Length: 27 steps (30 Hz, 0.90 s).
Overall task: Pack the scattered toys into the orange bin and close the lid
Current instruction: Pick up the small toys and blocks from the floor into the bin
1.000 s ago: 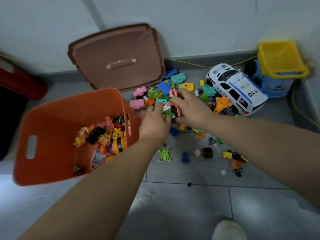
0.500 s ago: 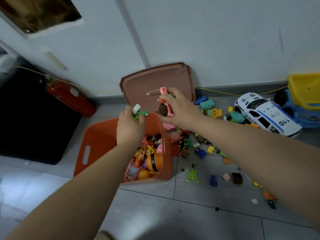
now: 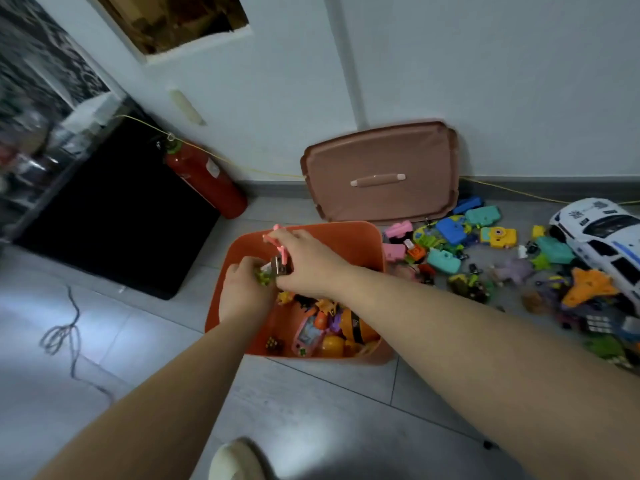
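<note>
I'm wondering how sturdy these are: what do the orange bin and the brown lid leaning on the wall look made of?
Orange bin: probably moulded plastic, with a smooth matte wall and rounded corners. Brown lid with handle: likely plastic too, with an even dull sheen and a moulded rim.

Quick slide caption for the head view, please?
Both hands, left and right, hold small toys over the orange bin; its lid leans on the wall.

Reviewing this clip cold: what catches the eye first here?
Both hands meet over the orange bin at centre: the right hand grips a pink toy, the left hand a small green one. A bright heap of toys sprawls to the right, beside a white police car; the brown lid leans against the wall.
</note>
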Tool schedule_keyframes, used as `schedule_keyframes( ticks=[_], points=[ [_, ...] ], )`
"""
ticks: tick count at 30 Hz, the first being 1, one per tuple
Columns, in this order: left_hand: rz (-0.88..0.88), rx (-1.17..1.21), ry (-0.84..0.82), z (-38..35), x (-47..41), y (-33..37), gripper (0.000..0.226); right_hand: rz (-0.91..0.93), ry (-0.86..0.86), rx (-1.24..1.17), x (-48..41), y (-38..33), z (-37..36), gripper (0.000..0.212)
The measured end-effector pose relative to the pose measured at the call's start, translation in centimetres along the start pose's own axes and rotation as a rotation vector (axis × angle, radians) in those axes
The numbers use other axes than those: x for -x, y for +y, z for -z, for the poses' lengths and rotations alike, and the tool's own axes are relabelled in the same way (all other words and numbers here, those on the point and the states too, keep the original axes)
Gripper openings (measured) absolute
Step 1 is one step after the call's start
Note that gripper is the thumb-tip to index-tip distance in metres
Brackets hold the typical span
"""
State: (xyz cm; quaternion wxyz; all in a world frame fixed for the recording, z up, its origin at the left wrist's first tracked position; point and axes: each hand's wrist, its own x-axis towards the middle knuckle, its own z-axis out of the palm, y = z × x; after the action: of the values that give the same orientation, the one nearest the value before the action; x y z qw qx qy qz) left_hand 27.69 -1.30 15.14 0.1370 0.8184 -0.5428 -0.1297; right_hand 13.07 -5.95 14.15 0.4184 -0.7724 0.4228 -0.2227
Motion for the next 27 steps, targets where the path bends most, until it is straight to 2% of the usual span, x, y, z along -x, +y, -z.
schedule_keyframes(
  ticks=[4,6,9,14,21,24,27],
  points=[
    [0.019,-0.047,-0.018,-0.2,-0.1,-1.4,0.048,0.022,-0.177,0.011,0.2,0.3,-2.1,0.1],
    [-0.001,-0.051,-0.033,-0.4,-0.1,-1.4,0.051,0.004,-0.195,0.016,0.5,0.7,-2.1,0.103],
    [-0.044,-0.07,-0.034,-0.6,0.1,-1.0,0.056,0.013,-0.152,0.027,1.0,1.2,-1.0,0.099],
    [-0.096,-0.043,-0.042,-1.0,0.6,1.4,0.05,0.032,-0.072,0.16,2.3,2.5,2.2,0.094],
    [-0.252,0.064,-0.056,-2.8,1.9,8.0,0.047,0.07,0.159,0.409,7.2,5.7,8.5,0.078],
    [-0.348,0.069,-0.086,-3.8,3.1,11.7,0.048,-0.011,0.213,0.566,9.7,8.6,10.8,0.078],
    [-0.471,0.059,-0.124,-5.1,4.4,14.9,0.045,-0.178,0.208,0.636,12.9,11.4,12.2,0.079]
  ],
)
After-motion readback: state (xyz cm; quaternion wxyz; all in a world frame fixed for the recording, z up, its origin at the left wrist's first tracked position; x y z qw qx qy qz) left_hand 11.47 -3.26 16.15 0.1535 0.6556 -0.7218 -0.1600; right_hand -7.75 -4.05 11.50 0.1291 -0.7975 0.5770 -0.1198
